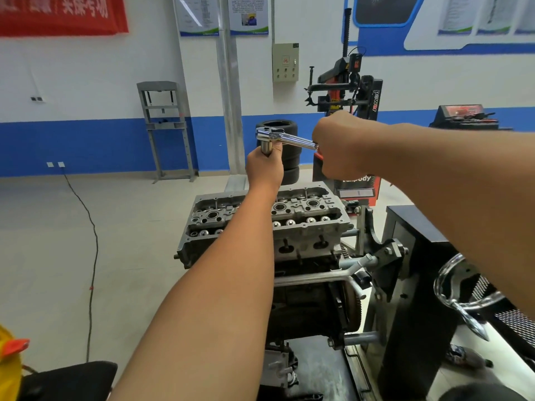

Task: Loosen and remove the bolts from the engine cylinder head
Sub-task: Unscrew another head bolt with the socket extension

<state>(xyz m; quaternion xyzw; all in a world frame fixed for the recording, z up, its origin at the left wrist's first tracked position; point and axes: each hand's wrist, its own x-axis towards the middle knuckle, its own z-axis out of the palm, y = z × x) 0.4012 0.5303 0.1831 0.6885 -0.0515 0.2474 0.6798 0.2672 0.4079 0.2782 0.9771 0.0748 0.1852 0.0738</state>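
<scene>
A grey engine cylinder head point(304, 227) sits on top of an engine block held in a stand, in the middle of the view. Above it I hold a chrome ratchet wrench point(285, 138). My left hand point(265, 166) is wrapped around the socket extension just below the ratchet head. My right hand point(343, 146) grips the handle end, to the right. The extension's lower part is hidden behind my left hand and forearm, which also cover the middle of the head. I cannot make out which bolt it meets.
A black engine stand point(405, 285) with a chrome handwheel point(463, 296) stands at the right. Behind are stacked tyres point(291, 166), a red and black tyre changer point(350, 111), and a grey press frame point(165, 128). A black cable point(92, 256) runs across the floor at left.
</scene>
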